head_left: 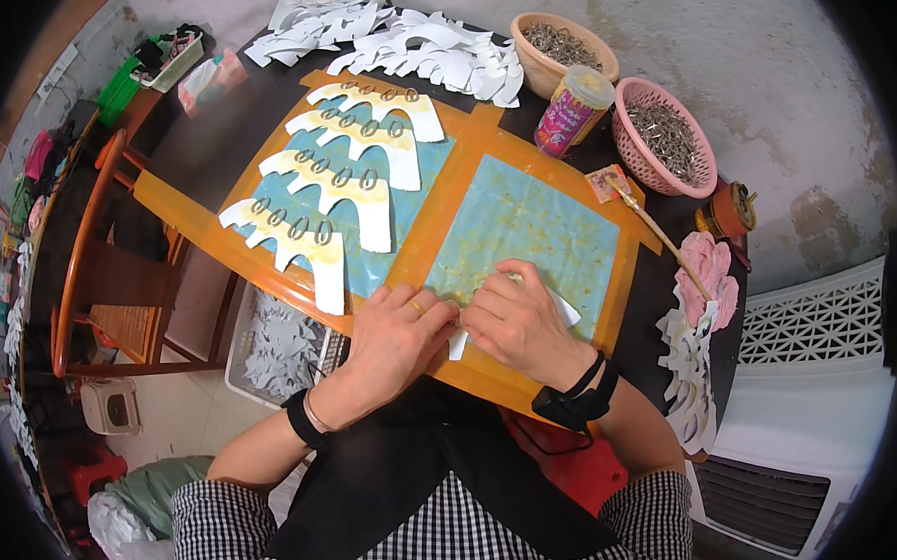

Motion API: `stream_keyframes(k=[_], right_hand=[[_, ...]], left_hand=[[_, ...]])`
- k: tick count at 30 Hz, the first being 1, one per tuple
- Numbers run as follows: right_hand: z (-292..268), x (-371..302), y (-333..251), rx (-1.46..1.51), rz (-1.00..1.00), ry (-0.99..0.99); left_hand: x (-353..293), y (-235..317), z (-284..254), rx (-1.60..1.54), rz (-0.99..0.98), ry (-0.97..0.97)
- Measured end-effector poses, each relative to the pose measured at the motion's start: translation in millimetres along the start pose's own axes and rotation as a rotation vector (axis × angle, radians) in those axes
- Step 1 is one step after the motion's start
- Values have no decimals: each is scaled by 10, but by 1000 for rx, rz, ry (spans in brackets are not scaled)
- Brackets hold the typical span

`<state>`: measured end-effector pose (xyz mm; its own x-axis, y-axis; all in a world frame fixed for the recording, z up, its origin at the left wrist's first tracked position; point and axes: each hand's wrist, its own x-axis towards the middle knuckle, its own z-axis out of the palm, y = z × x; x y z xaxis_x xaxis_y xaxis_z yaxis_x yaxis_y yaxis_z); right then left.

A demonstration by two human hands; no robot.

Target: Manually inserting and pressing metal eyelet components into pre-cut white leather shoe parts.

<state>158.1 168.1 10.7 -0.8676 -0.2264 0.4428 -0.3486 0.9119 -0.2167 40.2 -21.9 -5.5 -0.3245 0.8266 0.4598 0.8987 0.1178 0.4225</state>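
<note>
My left hand point(396, 333) and my right hand point(519, 321) meet at the near edge of the right blue sheet point(541, 219), which is smeared with yellow. Both have closed fingers on a white scalloped piece point(457, 345), mostly hidden beneath them; one end shows past my right fingers. Whether a small metal part is between the fingertips cannot be made out. On the left blue sheet point(369, 262), several white scalloped pieces point(331, 275) lie in a slanting column. Each has a yellow-coated upper edge with a row of oval metal rings point(302, 229) on it.
White cut pieces point(429, 49) are heaped at the back. A tan bowl point(523, 58) and a pink basket point(630, 138) hold metal parts, with a colourful tub point(566, 120) between. A stick point(661, 229) rests at right, beside a pink cloth point(705, 261) and stacked scalloped pieces point(690, 376).
</note>
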Motion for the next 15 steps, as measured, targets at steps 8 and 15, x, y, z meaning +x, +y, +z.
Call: stream_keyframes(k=[8, 15], right_hand=[[-12, -7, -20, 6, 24, 9], [-33, -42, -53, -10, 55, -10]], left_hand=[[18, -34, -10, 53, 5, -78], [-39, -56, -10, 47, 44, -72]])
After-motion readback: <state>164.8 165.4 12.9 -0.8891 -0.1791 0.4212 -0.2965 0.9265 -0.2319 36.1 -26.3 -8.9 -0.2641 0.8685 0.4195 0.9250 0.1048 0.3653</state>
